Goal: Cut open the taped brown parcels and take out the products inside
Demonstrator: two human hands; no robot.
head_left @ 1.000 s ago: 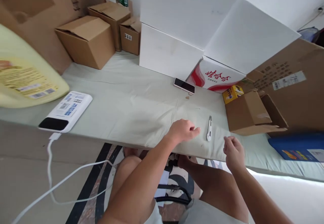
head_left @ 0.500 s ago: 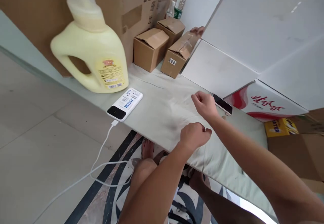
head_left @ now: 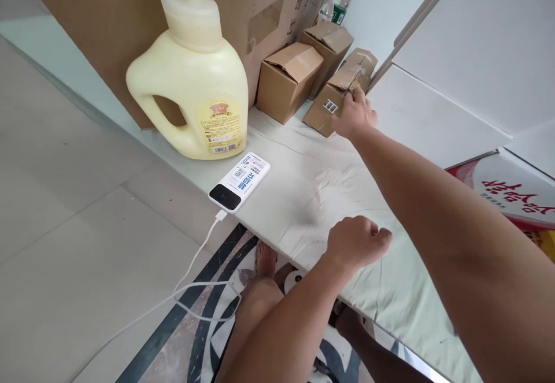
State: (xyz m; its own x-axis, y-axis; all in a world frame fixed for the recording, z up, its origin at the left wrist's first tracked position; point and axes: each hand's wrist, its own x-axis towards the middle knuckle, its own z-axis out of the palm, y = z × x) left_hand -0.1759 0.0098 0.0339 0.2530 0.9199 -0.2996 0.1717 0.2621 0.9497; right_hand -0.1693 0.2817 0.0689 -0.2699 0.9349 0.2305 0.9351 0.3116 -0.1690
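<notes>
My right hand [head_left: 356,114] reaches to the back and grips the near right edge of a small cardboard box [head_left: 333,101] with a barcode label. Its fingers curl over the top flap, and the palm hides part of the side. Nearer the front edge of the cloth-covered surface [head_left: 299,189], my left hand [head_left: 359,241] is held in a fist with nothing showing in it. Two more small boxes, one in front [head_left: 288,80] and one behind [head_left: 327,54], stand left of the gripped box.
A pale yellow detergent jug [head_left: 195,94] stands at left before a large carton [head_left: 264,2]. Beside it lies a white power bank [head_left: 240,182] with a cable [head_left: 197,254] hanging off the edge. Plastic bottles [head_left: 340,4] are at the back, a red-and-white box [head_left: 515,192] at right.
My right hand has moved away from beside the dark phone to the small box and taken hold of it. My left fist stays low. The view has shifted right; the phone is no longer visible.
</notes>
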